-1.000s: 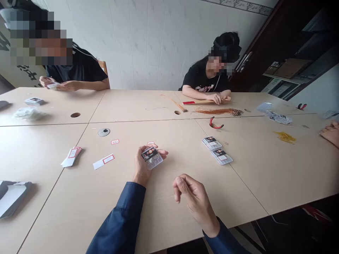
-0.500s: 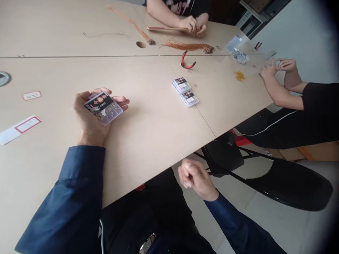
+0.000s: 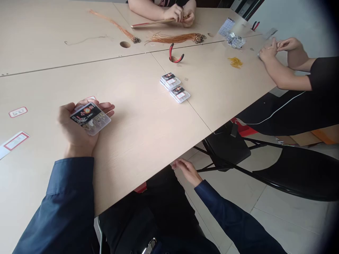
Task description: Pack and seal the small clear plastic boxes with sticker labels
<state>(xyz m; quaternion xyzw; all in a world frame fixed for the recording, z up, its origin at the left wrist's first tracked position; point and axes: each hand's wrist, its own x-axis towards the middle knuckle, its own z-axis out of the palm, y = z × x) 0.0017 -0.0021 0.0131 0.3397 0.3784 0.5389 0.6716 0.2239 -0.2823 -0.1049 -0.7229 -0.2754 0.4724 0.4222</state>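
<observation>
left hand (image 3: pixel 76 131) clasps clear box (image 3: pixel 90 118) | right hand (image 3: pixel 185 169) loose, empty | beige table (image 3: pixel 148 123) | tiled floor (image 3: pixel 291 218)

Two small clear boxes (image 3: pixel 174 88) lie side by side, right of and beyond the left hand (image 3: pixel 79 123). Red-handled pliers (image 3: pixel 175 56) sit farther out, with an orange cord bundle (image 3: pixel 176 37) beyond them. Yellow scraps (image 3: pixel 235 62) far right. Red-bordered labels (image 3: pixel 17 112) left of the hand. Black chair (image 3: pixel 265 165) past the table (image 3: pixel 148 120) edge.
</observation>
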